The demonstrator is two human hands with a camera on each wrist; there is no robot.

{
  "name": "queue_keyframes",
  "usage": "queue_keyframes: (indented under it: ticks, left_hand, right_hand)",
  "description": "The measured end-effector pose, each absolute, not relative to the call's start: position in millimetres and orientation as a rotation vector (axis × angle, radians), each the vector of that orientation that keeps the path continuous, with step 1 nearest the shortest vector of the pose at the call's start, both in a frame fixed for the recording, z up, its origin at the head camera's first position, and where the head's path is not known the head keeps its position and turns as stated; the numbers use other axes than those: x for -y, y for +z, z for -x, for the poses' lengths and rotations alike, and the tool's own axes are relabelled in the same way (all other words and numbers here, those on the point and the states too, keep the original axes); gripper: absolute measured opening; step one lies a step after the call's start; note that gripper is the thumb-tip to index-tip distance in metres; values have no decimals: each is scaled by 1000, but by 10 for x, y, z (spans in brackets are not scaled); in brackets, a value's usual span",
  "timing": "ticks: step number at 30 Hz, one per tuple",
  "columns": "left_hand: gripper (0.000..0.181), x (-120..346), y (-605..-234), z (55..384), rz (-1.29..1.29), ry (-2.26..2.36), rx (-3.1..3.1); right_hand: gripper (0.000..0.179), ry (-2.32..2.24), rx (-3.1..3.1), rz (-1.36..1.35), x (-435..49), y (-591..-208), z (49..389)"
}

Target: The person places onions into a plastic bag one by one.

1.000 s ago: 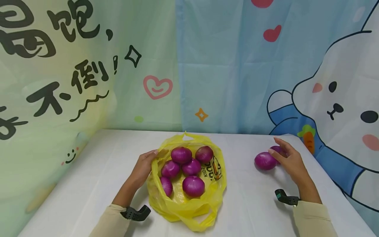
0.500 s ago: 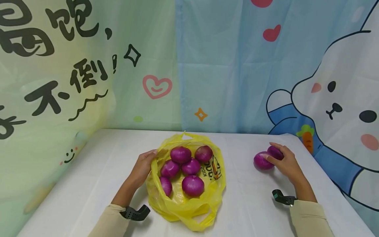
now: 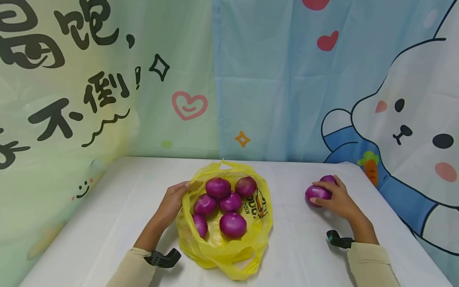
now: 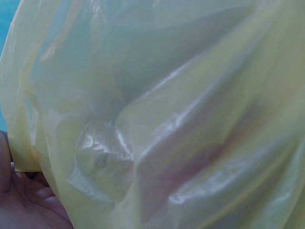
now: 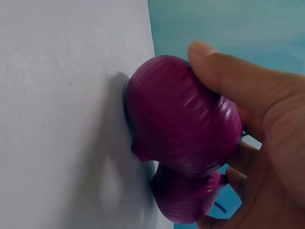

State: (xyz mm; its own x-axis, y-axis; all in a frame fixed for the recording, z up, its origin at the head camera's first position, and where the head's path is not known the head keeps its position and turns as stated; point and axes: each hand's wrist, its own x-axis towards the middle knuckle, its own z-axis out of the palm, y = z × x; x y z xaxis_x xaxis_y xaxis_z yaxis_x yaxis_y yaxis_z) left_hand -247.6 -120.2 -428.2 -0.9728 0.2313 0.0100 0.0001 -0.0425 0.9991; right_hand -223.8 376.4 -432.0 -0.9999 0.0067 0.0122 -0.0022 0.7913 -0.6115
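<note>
A yellow plastic bag (image 3: 256, 247) lies mouth-up on the table, several purple onions (image 3: 233, 225) inside it. My left hand (image 3: 173, 203) grips the bag's left rim; in the left wrist view the bag film (image 4: 157, 124) covers most of the picture, with part of the hand (image 4: 28, 202) at the lower left. To the right, my right hand (image 3: 337, 199) holds the nearer of two loose onions (image 3: 318, 195), thumb on one side and fingers on the other. In the right wrist view that onion (image 5: 178, 117) sits against the thumb, while the second onion (image 5: 186, 195) shows just beyond it.
A white cloth (image 3: 287, 247) covers the table. Behind it hangs a printed backdrop (image 3: 265, 79) with a cartoon bear on the right and lettering on the left. Both wrists wear a black camera band (image 3: 163, 259).
My right hand has shifted left and a little nearer, from the farther loose onion onto the nearer one. The left hand stays at the bag's rim.
</note>
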Motion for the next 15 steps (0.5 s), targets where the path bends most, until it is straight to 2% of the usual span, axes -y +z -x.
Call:
queue_keyframes:
  ticks: [15]
  left_hand:
    - [42,1207,-4277,2472,-261,2159,-2055]
  right_hand:
    - [74,1021,2852,32,-3619,-4154,2183]
